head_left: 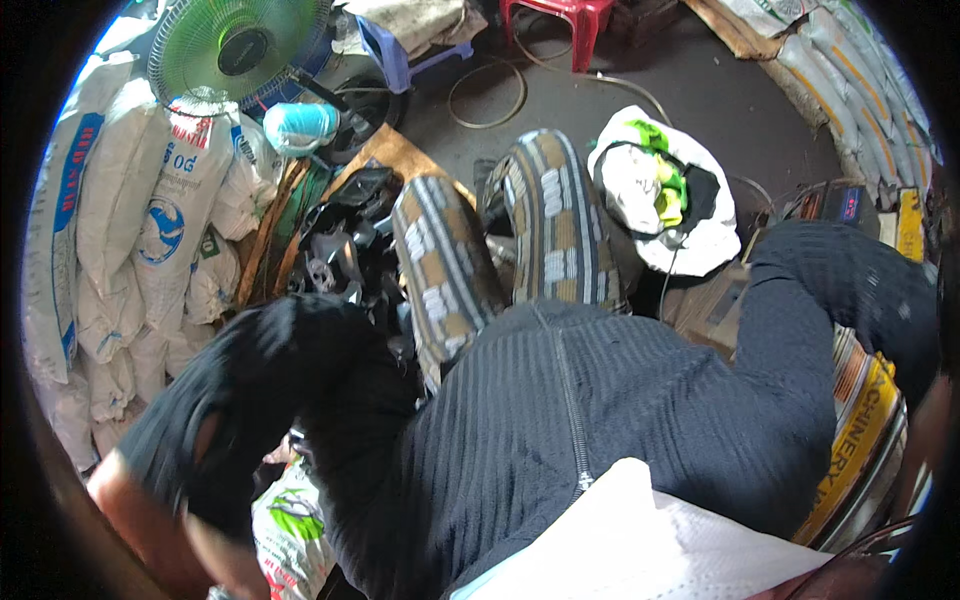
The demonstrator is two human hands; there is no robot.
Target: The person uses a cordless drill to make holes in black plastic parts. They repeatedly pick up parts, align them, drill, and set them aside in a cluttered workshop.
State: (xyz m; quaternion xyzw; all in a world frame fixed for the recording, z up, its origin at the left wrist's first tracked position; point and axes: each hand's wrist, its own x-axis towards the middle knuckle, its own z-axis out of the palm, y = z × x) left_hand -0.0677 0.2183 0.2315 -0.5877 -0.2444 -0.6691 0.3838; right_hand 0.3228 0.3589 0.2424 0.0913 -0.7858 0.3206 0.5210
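Both my arms, in black ribbed sleeves, are bent with the elbows out to the sides. My left hand (160, 530) is a large, blurred shape at the lower left rim, and its fingers cannot be made out. At the right rim only a dark sliver of my right hand (934, 425) shows; its fingers are hidden. Nothing can be seen held in either hand. Across the lower middle, in front of my zipped black top (540, 400), lies a white dotted fabric (660, 535). Beyond it are my knees in patterned trousers (555, 220).
White sacks (120, 200) are stacked at left beside a green fan (240, 50). Dark parts (335, 265) lie by my left knee. An open white bag (700, 220) with green cloth stands at right. A red stool (570, 20), a hose (490, 122) and more sacks (840, 80) are farther off.
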